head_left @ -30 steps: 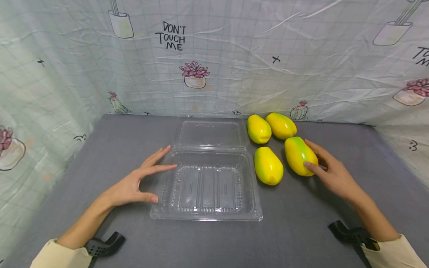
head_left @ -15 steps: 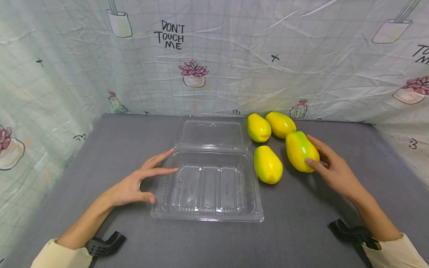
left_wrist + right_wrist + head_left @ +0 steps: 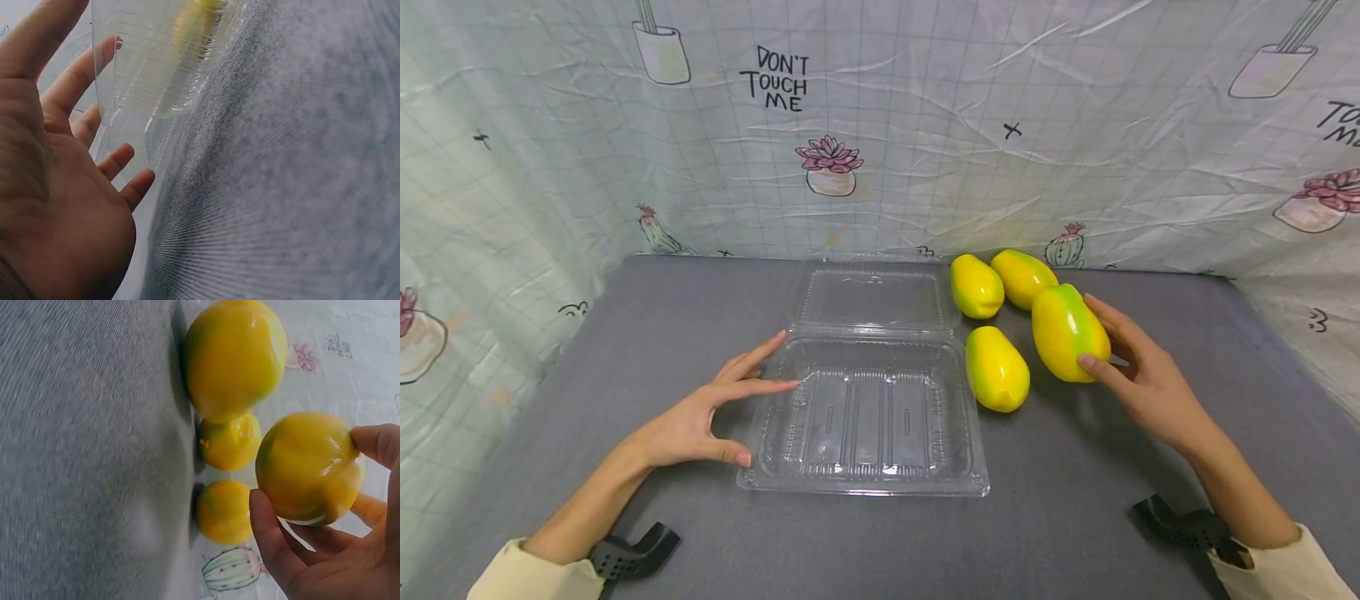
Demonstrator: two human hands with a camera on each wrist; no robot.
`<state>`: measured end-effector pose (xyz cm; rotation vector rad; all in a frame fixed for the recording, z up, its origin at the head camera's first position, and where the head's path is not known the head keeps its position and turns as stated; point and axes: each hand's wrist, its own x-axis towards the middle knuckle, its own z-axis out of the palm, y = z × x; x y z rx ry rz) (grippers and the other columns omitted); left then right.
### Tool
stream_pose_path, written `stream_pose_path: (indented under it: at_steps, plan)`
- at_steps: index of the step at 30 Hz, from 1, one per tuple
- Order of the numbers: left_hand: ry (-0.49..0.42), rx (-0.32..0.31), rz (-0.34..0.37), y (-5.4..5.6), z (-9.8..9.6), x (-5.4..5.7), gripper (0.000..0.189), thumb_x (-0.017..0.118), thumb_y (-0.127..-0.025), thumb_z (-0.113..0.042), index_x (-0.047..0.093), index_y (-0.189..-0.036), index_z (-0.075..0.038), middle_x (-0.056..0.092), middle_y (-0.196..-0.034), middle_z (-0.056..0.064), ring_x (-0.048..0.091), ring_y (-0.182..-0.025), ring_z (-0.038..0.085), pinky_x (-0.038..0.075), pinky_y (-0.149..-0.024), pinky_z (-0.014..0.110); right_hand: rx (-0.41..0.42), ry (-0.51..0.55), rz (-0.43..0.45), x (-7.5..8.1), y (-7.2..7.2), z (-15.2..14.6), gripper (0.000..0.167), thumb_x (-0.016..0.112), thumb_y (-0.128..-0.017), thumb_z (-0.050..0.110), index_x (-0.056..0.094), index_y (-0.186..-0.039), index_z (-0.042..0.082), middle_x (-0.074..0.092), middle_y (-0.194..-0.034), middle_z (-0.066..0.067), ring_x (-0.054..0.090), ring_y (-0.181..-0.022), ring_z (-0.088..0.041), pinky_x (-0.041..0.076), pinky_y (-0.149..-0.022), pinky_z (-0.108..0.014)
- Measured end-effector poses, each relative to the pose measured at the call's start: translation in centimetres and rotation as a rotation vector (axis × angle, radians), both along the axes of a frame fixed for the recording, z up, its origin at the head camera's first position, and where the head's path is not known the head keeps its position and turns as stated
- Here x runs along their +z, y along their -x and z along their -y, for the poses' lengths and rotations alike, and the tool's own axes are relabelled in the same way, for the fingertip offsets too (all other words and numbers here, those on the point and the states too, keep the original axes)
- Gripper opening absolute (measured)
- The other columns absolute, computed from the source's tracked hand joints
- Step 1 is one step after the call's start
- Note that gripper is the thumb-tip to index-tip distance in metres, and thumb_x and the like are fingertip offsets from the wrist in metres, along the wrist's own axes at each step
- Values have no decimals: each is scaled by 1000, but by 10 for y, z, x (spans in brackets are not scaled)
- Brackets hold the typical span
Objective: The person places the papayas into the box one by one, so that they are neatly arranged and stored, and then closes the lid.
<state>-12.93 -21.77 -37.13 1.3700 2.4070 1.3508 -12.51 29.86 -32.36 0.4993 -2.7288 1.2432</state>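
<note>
My right hand point(image 3: 1138, 375) grips a glossy yellow papaya point(image 3: 1070, 333) with a green streak, fingers on its far side and thumb on the near side. The right wrist view shows this papaya point(image 3: 309, 469) raised off the table. A clear plastic clamshell box point(image 3: 865, 483) lies unfolded, its lid point(image 3: 874, 300) laid back behind the base. At the left side of the box is my left hand point(image 3: 692, 421), fingers spread and fingertips right at the rim. The left wrist view has this hand point(image 3: 75, 187) with its palm showing, beside the box wall point(image 3: 150, 75).
Three more papayas lie right of the box: one nearer point(image 3: 997, 369), one behind it point(image 3: 977, 287) and one at the back point(image 3: 1022, 277). The grey table point(image 3: 880, 550) meets a printed curtain point(image 3: 925, 167) at the back. Black wrist mounts point(image 3: 634, 552) sit on both forearms.
My right hand has lifted the papaya up and slightly away from me. The left hand stays at the box with only slight finger movement, and the other papayas stay put.
</note>
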Motion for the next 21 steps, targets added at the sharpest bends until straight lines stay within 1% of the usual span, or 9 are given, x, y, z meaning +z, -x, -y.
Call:
stream_pose_path:
  at_steps: [3,8,12,14,17,21]
  plan:
    - [-7,16,13,0,0,0,85,74,-75,-55,49,-140,-8,8,-159,15,7,-143,36,11,-95,72,27,11,-18,3,-1,6,70,59,-95,7,26,-152,29,36,-146,-13,43,-117,3,45,-79,-11]
    - [-25,51,32,-1,-1,0,93,71,-75,-61,42,-144,-5,10,-159,14,7,-143,34,10,-95,72,55,20,-27,9,-1,16,72,60,-94,5,25,-152,30,36,-147,-10,43,-120,1,47,-79,-13]
    - [-32,63,55,-1,-2,2,98,69,-75,-64,37,-147,-6,9,-159,13,6,-143,33,10,-97,71,82,26,-50,18,-4,25,75,62,-92,2,26,-152,27,35,-148,-9,44,-120,1,46,-80,-13]
    - [-32,66,62,-1,-2,2,101,69,-74,-65,34,-148,-6,9,-159,12,6,-144,33,10,-99,68,105,31,-68,21,-5,30,76,62,-91,0,26,-152,25,34,-149,-9,44,-120,2,45,-81,-13]
    - [-36,68,68,-1,-1,1,104,69,-73,-65,31,-149,-5,9,-159,11,5,-144,33,10,-105,58,142,43,-88,25,-5,38,77,63,-89,-3,27,-152,22,32,-151,-8,44,-122,1,44,-84,-13]
    - [-45,65,71,0,-1,-1,106,68,-73,-66,30,-149,-4,8,-159,11,5,-144,33,10,-106,54,186,65,-108,28,-3,48,78,63,-88,-6,27,-152,20,33,-150,-7,45,-123,-3,45,-85,-15]
